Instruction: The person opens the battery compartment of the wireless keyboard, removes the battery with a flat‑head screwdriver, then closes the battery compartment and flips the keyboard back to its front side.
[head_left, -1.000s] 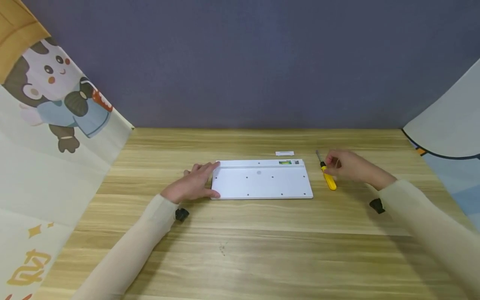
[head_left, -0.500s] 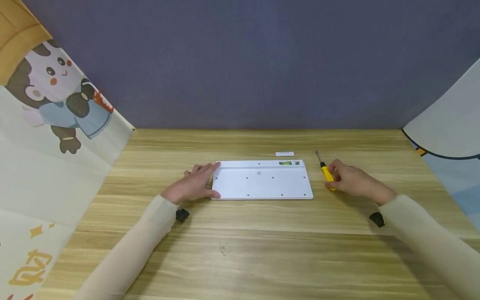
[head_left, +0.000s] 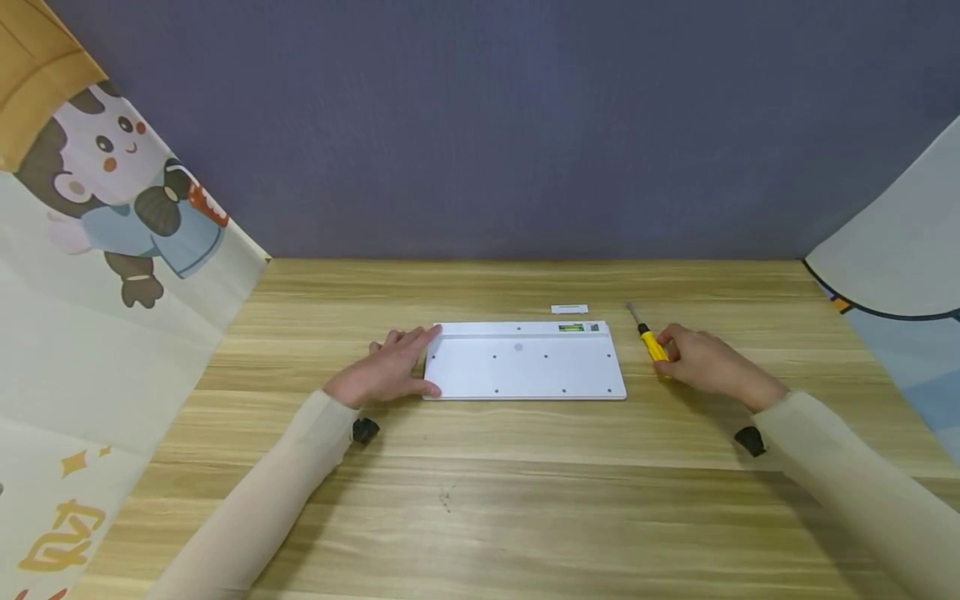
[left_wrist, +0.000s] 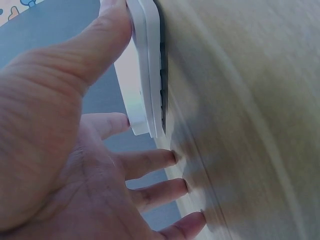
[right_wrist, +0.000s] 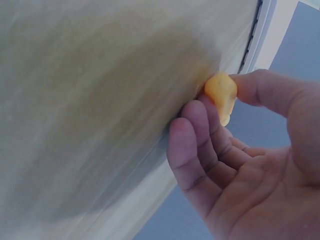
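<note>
A white keyboard [head_left: 517, 367] lies face down, its small battery compartment [head_left: 572, 328] uncovered and showing a green battery. My left hand [head_left: 384, 368] spans its left end: thumb at the near corner, index finger at the far corner. In the left wrist view, the other fingertips [left_wrist: 181, 187] rest on the table. To the keyboard's right, my right hand [head_left: 705, 358] pinches the yellow handle of a screwdriver [head_left: 649, 340] between thumb and fingers. Its metal shaft points away from me; in the right wrist view only the handle's yellow end [right_wrist: 220, 93] shows.
A white battery cover [head_left: 569, 309] lies just beyond the keyboard. The wooden table [head_left: 525, 500] meets a dark blue-grey partition [head_left: 525, 125] at the back. A printed cloth [head_left: 112, 333] hangs at the left and another [head_left: 900, 258] at the right.
My right hand has come down from beside the screwdriver's upper handle and now pinches the handle. The screwdriver has shifted slightly left. My left hand and the keyboard have stayed in place.
</note>
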